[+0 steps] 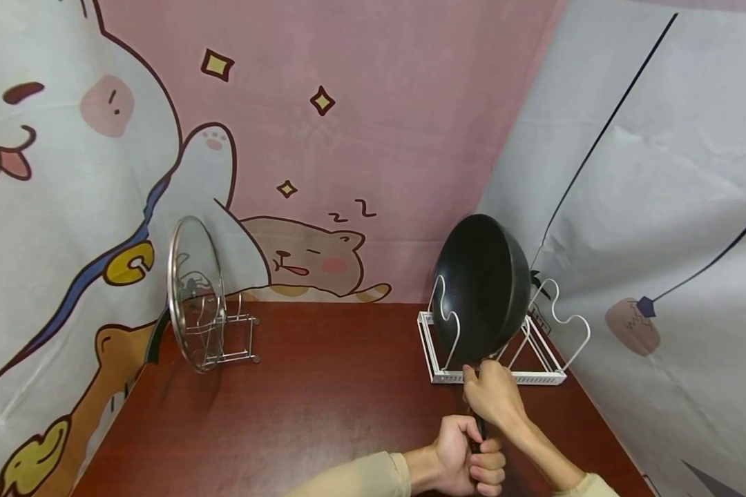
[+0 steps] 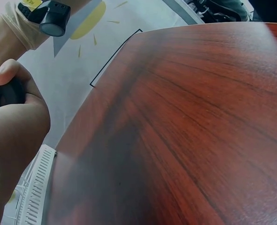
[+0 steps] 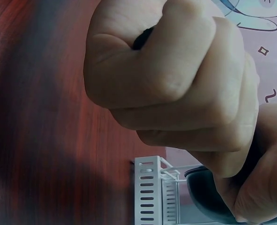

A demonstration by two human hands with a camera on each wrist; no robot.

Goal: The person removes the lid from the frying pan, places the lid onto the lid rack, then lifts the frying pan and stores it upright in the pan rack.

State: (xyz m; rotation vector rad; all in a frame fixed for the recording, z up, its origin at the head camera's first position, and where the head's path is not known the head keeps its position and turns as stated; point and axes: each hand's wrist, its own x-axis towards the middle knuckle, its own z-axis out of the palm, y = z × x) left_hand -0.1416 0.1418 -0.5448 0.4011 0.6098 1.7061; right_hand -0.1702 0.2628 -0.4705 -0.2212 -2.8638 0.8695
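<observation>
A black wok (image 1: pixel 475 290) stands on edge in a white metal rack (image 1: pixel 497 377), its hollow side facing left. Its handle (image 1: pixel 480 426) points toward me. My right hand (image 1: pixel 494 393) grips the handle close to the wok's body. Nearer to me, my left hand (image 1: pixel 466 455) wraps round the lower part of the same handle. In the right wrist view, curled fingers fill the middle, and the wok (image 3: pixel 206 197) shows as a dark curve below. The hands hide most of the handle.
On the left, a glass lid (image 1: pixel 195 297) with a metal rim leans upright in a small wire stand (image 1: pixel 253 338). Both racks stand on a reddish-brown wooden table (image 1: pixel 323 386). Printed cloth (image 1: pixel 398 124) hangs behind and at the sides, close to the white rack.
</observation>
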